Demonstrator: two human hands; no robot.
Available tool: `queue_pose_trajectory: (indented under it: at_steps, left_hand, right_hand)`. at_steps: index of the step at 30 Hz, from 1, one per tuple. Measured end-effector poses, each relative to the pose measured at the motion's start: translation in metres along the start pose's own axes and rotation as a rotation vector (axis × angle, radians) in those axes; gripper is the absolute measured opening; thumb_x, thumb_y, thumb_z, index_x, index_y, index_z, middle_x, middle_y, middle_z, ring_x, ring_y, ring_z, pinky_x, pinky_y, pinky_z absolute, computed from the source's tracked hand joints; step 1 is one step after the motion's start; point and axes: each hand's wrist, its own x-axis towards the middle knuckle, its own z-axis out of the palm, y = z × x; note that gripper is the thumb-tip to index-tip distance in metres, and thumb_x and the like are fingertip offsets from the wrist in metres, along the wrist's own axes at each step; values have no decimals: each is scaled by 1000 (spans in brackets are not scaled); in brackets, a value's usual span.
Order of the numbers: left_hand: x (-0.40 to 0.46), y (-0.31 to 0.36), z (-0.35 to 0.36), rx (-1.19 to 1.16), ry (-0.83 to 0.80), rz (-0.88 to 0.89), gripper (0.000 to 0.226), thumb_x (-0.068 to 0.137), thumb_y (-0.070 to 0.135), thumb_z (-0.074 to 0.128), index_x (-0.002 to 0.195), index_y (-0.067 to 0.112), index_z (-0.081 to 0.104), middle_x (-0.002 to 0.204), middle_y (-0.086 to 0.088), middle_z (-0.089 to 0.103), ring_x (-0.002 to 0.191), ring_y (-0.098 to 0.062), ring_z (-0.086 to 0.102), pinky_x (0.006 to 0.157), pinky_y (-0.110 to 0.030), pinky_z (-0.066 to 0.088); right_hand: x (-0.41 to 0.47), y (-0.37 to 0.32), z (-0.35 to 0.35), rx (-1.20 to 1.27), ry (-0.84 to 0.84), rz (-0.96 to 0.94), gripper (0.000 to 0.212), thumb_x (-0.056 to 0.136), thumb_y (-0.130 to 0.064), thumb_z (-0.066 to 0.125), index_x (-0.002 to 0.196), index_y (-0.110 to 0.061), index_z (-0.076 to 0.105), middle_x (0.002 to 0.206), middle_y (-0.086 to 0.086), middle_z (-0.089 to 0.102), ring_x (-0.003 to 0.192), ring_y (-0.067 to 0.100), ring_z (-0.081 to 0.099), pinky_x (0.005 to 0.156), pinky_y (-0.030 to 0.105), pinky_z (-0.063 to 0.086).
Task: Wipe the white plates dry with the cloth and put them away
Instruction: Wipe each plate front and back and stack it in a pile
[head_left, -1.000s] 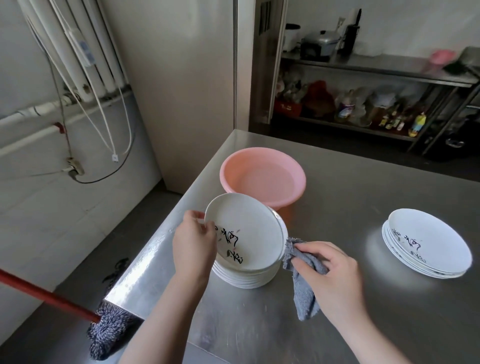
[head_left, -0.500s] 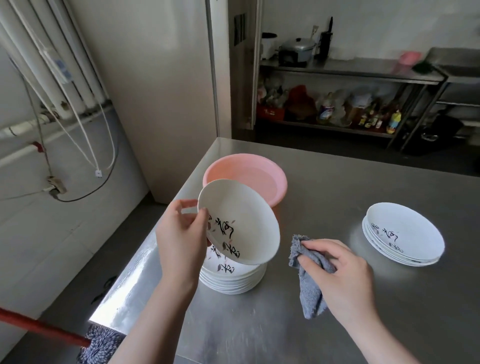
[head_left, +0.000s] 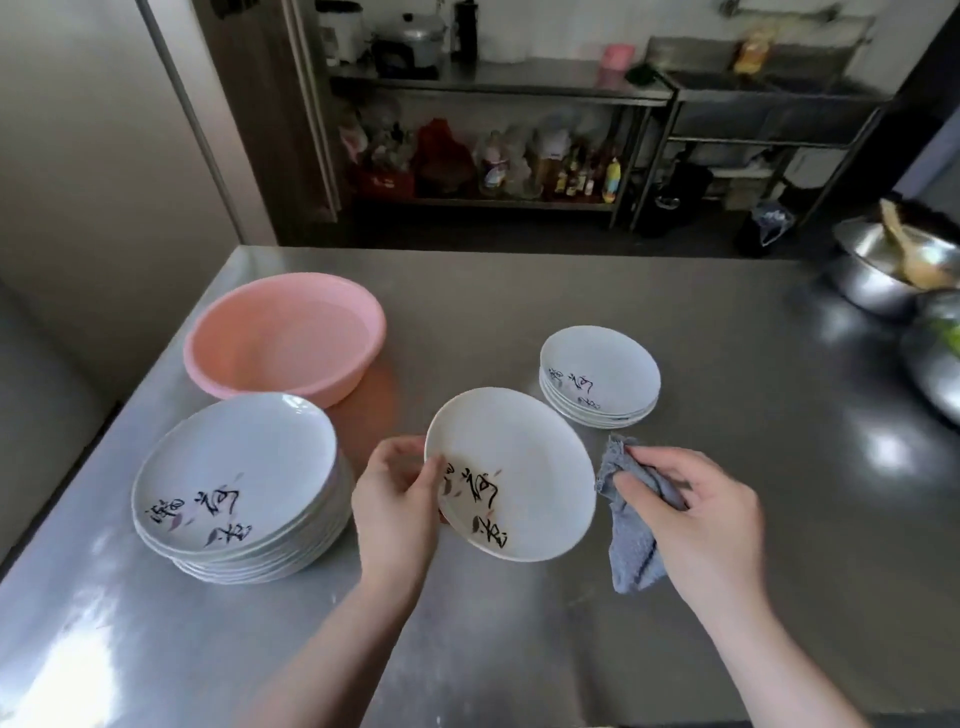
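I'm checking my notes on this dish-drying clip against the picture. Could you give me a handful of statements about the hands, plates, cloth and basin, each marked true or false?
1. The left hand holds a single plate by its rim, off the table. True.
2. The right hand is empty. False: it grips the grey cloth.
3. The cloth is pressed flat inside the held plate. False: it hangs just beside the plate's right edge.
4. The taller plate stack sits in front of the pink basin, to the left of the held plate. True.
5. The smaller plate stack sits inside the basin. False: it stands on the steel table, to the basin's right.
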Motion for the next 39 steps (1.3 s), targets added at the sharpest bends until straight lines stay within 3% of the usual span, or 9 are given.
queue_pose_trajectory:
  at_steps: [3, 6, 8, 13, 20, 26, 29, 33, 39]
  left_hand:
    - [-28, -31, 54, -9, -47, -131, 10, 86, 15, 68, 93, 19, 63, 62, 5, 71, 50, -13, 66, 51, -33, 57]
    - [-56, -55, 100, -5, -36, -238, 10, 86, 14, 68, 92, 19, 61, 58, 8, 70, 48, -16, 66, 43, -26, 52]
    - [-71, -66, 125, 3, -25, -282, 14, 86, 13, 69, 88, 23, 60, 58, 9, 70, 51, -13, 67, 47, -33, 55]
    - [-97, -74, 167, 15, 2, -335, 12, 86, 14, 69, 89, 22, 61, 62, 4, 72, 55, -17, 68, 49, -32, 55]
    - [-108, -67, 178, 253, -86, -292, 16, 85, 20, 67, 85, 31, 56, 63, 13, 69, 56, 1, 62, 48, -17, 45]
    - [-90, -62, 165, 510, -227, -178, 17, 79, 22, 72, 88, 28, 59, 76, 14, 66, 68, -13, 67, 63, -31, 54]
    - [-85, -61, 166, 532, -283, -81, 32, 79, 15, 73, 104, 31, 62, 88, 11, 66, 73, -10, 64, 69, -27, 52]
    - [-80, -60, 173, 522, -324, -14, 41, 79, 5, 69, 112, 30, 68, 96, 8, 62, 77, -11, 62, 75, -28, 53]
    - [-77, -68, 172, 463, -326, -19, 38, 82, 2, 66, 110, 27, 71, 91, 10, 60, 76, 3, 60, 67, -3, 43]
  right_hand:
    - [7, 32, -39, -15, -6, 22, 38, 73, 2, 77, 81, -34, 72, 89, -18, 70, 79, -1, 68, 73, 9, 50]
    - [18, 63, -79, -39, -44, 63, 37, 73, 4, 77, 80, -32, 72, 88, -19, 70, 78, -2, 68, 72, 7, 49]
    - [26, 85, -103, -70, -65, 80, 36, 72, 4, 77, 80, -31, 72, 88, -18, 69, 79, 1, 68, 71, 9, 49]
    - [43, 124, -137, -106, -131, 134, 36, 74, 4, 75, 80, -31, 72, 88, -17, 69, 80, 1, 68, 73, 12, 50]
    - [43, 150, -121, -170, -287, 144, 34, 75, 4, 70, 85, -28, 72, 95, -13, 68, 86, -7, 62, 73, 2, 41]
    - [31, 164, -99, -488, -474, -42, 27, 76, -5, 71, 99, -19, 73, 104, -11, 65, 98, 12, 61, 84, 20, 46]
    - [26, 167, -103, -669, -470, -172, 34, 68, -3, 77, 96, -21, 73, 101, -9, 66, 92, 18, 64, 74, 24, 51]
    - [45, 173, -92, -754, -412, -52, 34, 77, -6, 69, 106, -25, 68, 113, -12, 63, 100, 21, 61, 75, 31, 50]
    - [67, 169, -36, -711, -613, -178, 38, 89, -11, 58, 124, -26, 62, 125, -10, 56, 116, 19, 47, 92, 32, 43]
